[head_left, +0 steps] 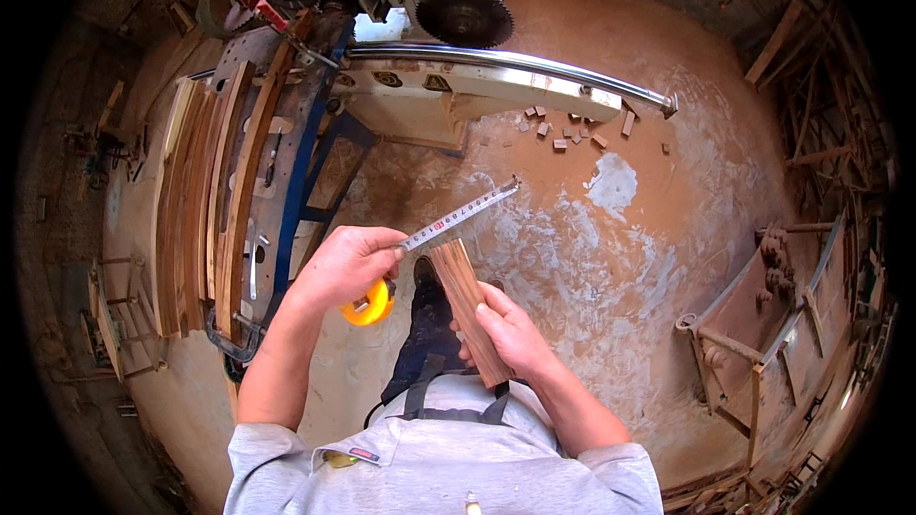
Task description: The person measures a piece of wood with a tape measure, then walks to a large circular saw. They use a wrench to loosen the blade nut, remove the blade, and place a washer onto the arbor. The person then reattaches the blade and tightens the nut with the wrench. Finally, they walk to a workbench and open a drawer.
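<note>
My left hand (pixel 351 265) is closed around a tape measure (pixel 370 305) with a yellow case. Its blade (pixel 458 215) is drawn out from between my fingers, up and to the right, with its hooked end in the air. In my right hand (pixel 510 329) is a short brown wooden block (pixel 469 310), held tilted in front of my body. The block's upper end lies just below the blade; whether the two touch I cannot tell. My right thumb rests on its face, and the other fingers are partly hidden behind it.
To my left, several long wooden strips (pixel 196 200) lie on a metal machine table (pixel 272 172) with a clamp (pixel 239 343). Ahead stand circular saw blades (pixel 465 19) and a chrome rail (pixel 515 59). Small wood offcuts (pixel 560 144) litter the floor. A wooden-framed cart (pixel 763 324) stands right.
</note>
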`<state>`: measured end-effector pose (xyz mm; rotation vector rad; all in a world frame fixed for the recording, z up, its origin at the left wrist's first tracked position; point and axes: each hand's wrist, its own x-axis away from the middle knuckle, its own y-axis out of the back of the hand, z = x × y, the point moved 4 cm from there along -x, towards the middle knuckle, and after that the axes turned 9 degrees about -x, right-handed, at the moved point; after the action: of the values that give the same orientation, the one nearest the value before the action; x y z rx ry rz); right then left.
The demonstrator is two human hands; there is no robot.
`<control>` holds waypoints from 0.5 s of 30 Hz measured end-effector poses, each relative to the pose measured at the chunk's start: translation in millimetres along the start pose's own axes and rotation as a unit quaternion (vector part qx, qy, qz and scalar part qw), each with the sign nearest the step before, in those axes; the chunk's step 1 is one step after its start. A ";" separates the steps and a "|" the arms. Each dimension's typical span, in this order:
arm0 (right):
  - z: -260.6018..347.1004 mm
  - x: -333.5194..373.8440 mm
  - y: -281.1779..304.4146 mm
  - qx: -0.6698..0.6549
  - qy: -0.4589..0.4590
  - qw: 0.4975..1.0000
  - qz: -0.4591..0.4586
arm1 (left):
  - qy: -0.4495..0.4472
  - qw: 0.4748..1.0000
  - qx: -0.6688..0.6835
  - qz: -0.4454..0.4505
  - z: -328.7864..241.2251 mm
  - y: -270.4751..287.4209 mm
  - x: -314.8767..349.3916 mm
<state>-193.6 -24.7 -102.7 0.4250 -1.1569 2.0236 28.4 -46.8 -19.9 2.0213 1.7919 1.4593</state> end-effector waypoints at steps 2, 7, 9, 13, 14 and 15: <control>-4.7 -2.1 3.6 -0.005 -0.004 1.000 -0.002 | -0.005 1.000 0.014 0.006 1.0 0.1 0.3; -6.3 -2.9 4.1 -0.020 -0.022 1.000 -0.002 | -0.030 0.999 0.017 0.041 7.9 -16.6 1.3; -8.0 -3.9 5.4 -0.014 -0.014 1.000 -0.003 | -0.046 0.998 -0.010 0.035 8.2 -17.9 2.1; -10.5 -4.1 6.4 -0.005 -0.010 1.000 -0.005 | -0.059 0.998 -0.015 0.036 7.9 -16.8 4.6; -10.2 -3.8 6.0 -0.004 -0.010 1.000 -0.006 | -0.062 0.997 -0.013 0.039 8.3 -17.7 4.3; -10.6 -3.6 5.1 -0.004 -0.010 1.000 -0.006 | -0.064 0.997 -0.012 0.042 9.1 -19.1 3.6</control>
<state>-194.2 -19.0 -113.6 0.4477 -1.1724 2.0076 20.0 -33.2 -34.2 2.1488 1.6522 1.3302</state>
